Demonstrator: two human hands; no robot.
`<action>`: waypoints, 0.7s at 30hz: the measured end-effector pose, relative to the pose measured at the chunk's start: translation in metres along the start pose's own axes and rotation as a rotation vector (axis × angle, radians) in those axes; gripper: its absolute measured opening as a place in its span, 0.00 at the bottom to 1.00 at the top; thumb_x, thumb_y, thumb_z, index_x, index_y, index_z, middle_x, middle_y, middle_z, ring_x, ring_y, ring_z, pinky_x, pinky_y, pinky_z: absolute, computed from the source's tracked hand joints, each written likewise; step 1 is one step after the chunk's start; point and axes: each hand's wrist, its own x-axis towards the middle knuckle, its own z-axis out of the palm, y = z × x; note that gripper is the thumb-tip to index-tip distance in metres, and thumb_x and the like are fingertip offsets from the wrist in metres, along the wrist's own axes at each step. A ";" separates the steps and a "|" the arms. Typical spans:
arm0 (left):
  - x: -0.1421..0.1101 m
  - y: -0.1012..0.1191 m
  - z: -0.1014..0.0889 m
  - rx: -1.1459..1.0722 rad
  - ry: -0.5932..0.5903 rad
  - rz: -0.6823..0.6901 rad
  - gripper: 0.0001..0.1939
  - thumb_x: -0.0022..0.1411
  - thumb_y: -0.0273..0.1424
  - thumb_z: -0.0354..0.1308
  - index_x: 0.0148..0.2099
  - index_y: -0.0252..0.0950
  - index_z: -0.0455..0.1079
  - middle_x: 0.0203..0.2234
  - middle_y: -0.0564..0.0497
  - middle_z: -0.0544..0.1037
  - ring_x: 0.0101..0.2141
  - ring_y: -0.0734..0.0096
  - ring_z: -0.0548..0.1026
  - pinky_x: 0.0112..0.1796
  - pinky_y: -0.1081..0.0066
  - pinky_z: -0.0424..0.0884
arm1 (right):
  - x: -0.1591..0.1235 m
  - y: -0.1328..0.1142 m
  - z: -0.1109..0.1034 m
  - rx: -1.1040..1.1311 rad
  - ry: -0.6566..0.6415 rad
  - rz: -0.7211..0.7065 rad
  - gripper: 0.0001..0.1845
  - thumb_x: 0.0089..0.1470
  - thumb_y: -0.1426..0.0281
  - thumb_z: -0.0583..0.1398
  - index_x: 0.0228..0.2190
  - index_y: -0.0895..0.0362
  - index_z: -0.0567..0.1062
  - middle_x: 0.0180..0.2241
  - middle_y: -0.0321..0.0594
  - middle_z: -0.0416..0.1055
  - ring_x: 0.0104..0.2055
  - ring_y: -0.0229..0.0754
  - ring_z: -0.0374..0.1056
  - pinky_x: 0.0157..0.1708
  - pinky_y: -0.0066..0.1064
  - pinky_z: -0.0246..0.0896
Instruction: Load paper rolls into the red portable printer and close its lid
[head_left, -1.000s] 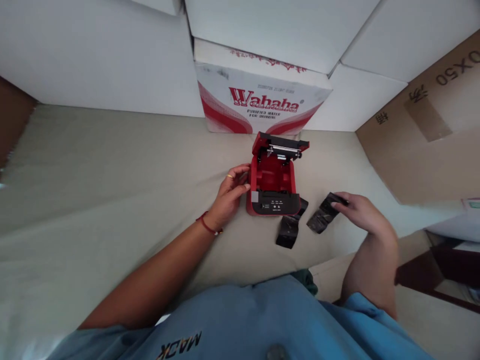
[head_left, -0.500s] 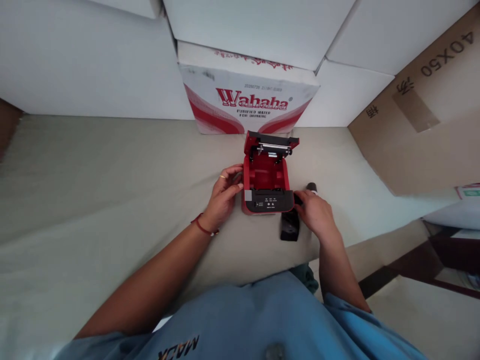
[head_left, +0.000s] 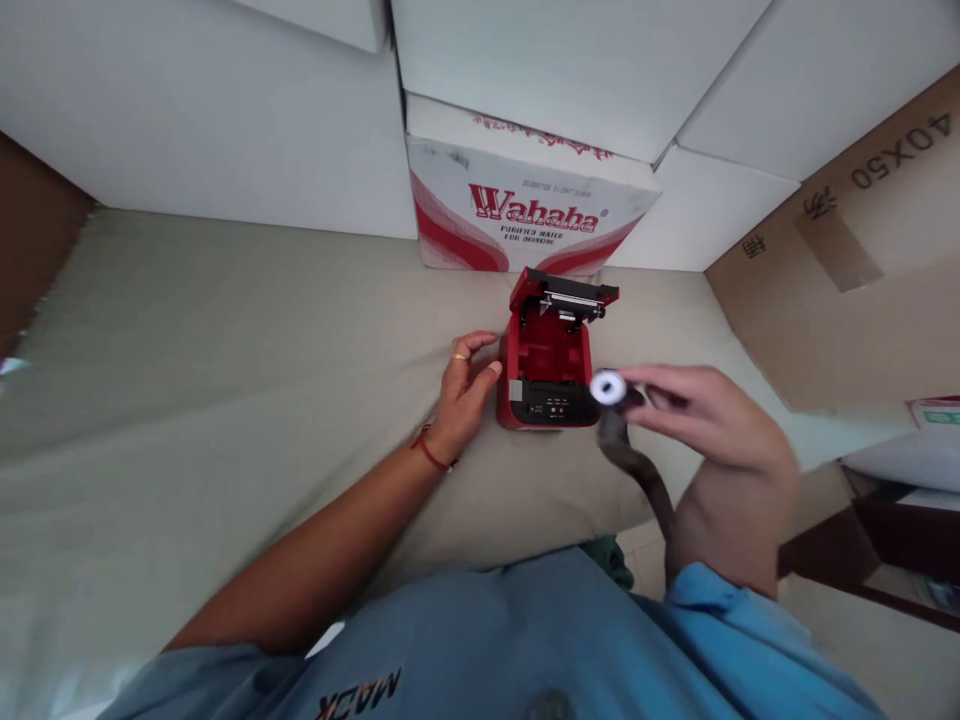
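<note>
A small red and black label printer (head_left: 551, 350) stands on the cloth-covered surface with its lid raised and its red inner bay bare. My left hand (head_left: 465, 395) rests at the printer's left side, thumb and fingers apart, fingertips at or very near its wall. Just off the printer's front right corner, my right hand (head_left: 705, 410) pinches a small roll (head_left: 608, 388) with a white, holed end. From the roll a dark strip (head_left: 637, 465) curls down towards my wrist. Motion blurs the right hand, and its lower fingers are partly hidden.
Behind the printer stands a Wahaha water carton (head_left: 525, 205), with large white boxes (head_left: 247, 120) around and above it. A brown cardboard box (head_left: 855, 250) leans in at the right. The pale cloth (head_left: 262, 330) ends at my body, near dark shelving (head_left: 885, 530) at lower right.
My right hand has lifted the roll from beside the printer and raised it, its dark strip now trailing. My left hand has loosened slightly at the printer's side. The view has shifted a little.
</note>
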 end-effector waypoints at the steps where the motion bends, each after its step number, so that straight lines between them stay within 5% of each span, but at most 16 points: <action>1: -0.003 0.005 0.000 0.085 0.043 0.089 0.18 0.74 0.45 0.61 0.61 0.46 0.72 0.61 0.44 0.71 0.63 0.54 0.72 0.64 0.49 0.73 | 0.021 -0.003 0.012 -0.043 0.055 0.024 0.25 0.68 0.57 0.65 0.61 0.53 0.82 0.44 0.42 0.87 0.32 0.43 0.76 0.34 0.34 0.71; 4: -0.013 0.020 -0.002 0.296 0.103 0.405 0.19 0.76 0.45 0.56 0.64 0.48 0.72 0.61 0.44 0.71 0.66 0.50 0.70 0.69 0.43 0.66 | 0.073 -0.013 0.047 -0.324 0.115 0.149 0.24 0.69 0.69 0.61 0.63 0.55 0.79 0.56 0.49 0.84 0.48 0.52 0.81 0.47 0.40 0.72; 7: -0.024 0.028 -0.003 0.443 0.014 0.602 0.26 0.75 0.47 0.55 0.70 0.50 0.69 0.63 0.44 0.73 0.69 0.45 0.68 0.72 0.40 0.60 | 0.100 -0.022 0.064 -0.548 0.027 0.267 0.24 0.68 0.73 0.59 0.61 0.53 0.80 0.55 0.53 0.84 0.52 0.58 0.81 0.48 0.43 0.71; 12: -0.032 0.027 0.003 0.608 -0.203 0.725 0.29 0.71 0.41 0.60 0.72 0.51 0.69 0.60 0.47 0.81 0.67 0.47 0.74 0.73 0.43 0.60 | 0.111 -0.033 0.065 -0.653 -0.035 0.313 0.20 0.70 0.73 0.55 0.57 0.54 0.81 0.51 0.54 0.85 0.50 0.57 0.82 0.44 0.40 0.70; 17: -0.032 0.026 0.010 0.686 -0.277 0.739 0.28 0.69 0.33 0.63 0.69 0.49 0.72 0.54 0.48 0.87 0.62 0.52 0.81 0.74 0.41 0.59 | 0.122 -0.038 0.070 -0.673 -0.031 0.333 0.23 0.72 0.75 0.50 0.54 0.57 0.83 0.51 0.59 0.85 0.52 0.58 0.82 0.45 0.41 0.71; 21: -0.035 0.027 0.011 0.700 -0.282 0.755 0.26 0.68 0.31 0.64 0.67 0.50 0.74 0.52 0.50 0.88 0.59 0.53 0.83 0.75 0.40 0.59 | 0.116 -0.028 0.069 -0.590 -0.033 0.271 0.21 0.68 0.73 0.58 0.58 0.57 0.81 0.55 0.57 0.84 0.54 0.58 0.81 0.50 0.42 0.72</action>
